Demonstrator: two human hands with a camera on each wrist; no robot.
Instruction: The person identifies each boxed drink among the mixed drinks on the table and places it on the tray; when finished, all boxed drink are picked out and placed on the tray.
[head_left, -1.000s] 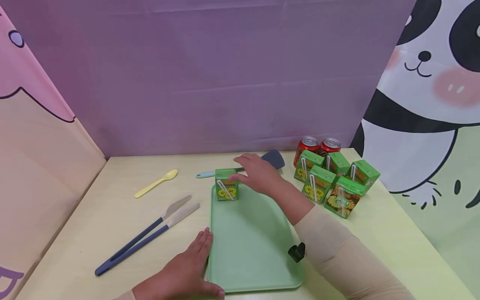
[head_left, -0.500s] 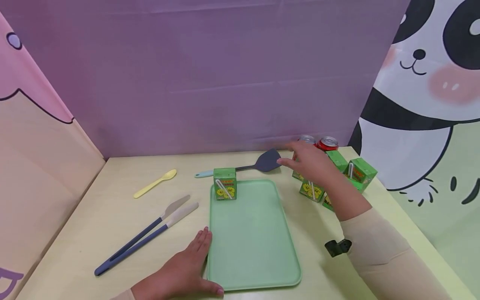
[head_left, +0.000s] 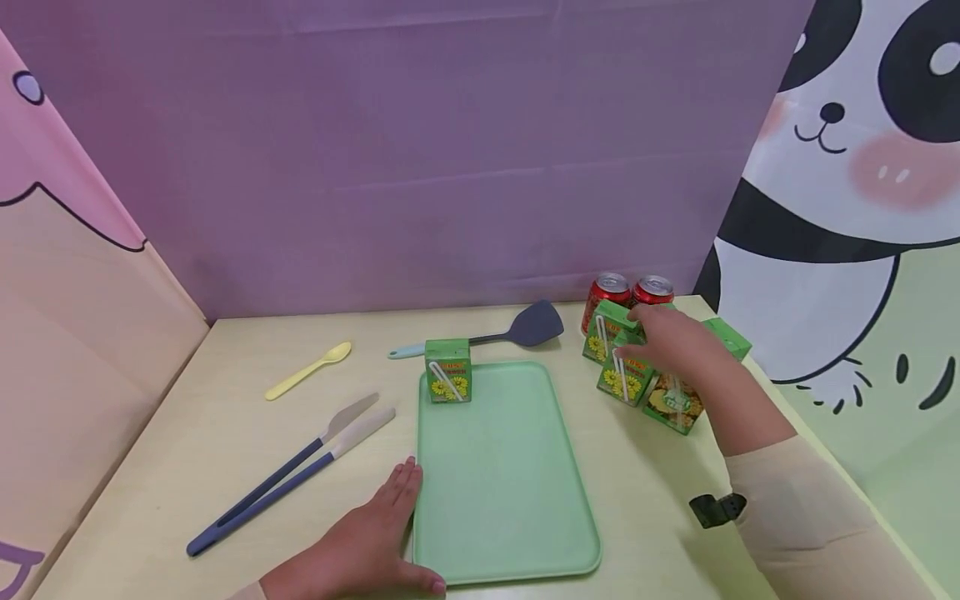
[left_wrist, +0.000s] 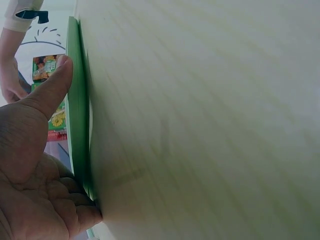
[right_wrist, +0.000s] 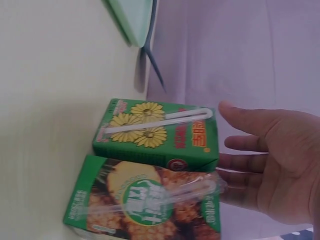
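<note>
A green juice carton with yellow flowers (head_left: 448, 372) stands at the back left corner of the green tray (head_left: 506, 475). My left hand (head_left: 360, 537) rests at the tray's left edge, fingers straight; in the left wrist view that hand (left_wrist: 37, 175) touches the tray's side (left_wrist: 77, 100). At the group of cartons on the right, my right hand (head_left: 678, 342) reaches over a flower carton (head_left: 625, 379). The right wrist view has the hand (right_wrist: 280, 165) with fingers spread at the top of the flower carton (right_wrist: 155, 132), beside a pineapple carton (right_wrist: 150, 200).
Two red cans (head_left: 607, 292) stand behind the cartons. A spatula (head_left: 534, 325) lies behind the tray. Left of the tray lie blue-handled tongs (head_left: 292, 475) and a yellow spoon (head_left: 309, 370). A purple cloth (head_left: 420, 158) hangs along the table's back.
My right hand has moved from the carton on the tray rightward to the carton group, letting go of nothing visible. My left hand stays at the tray's edge.
</note>
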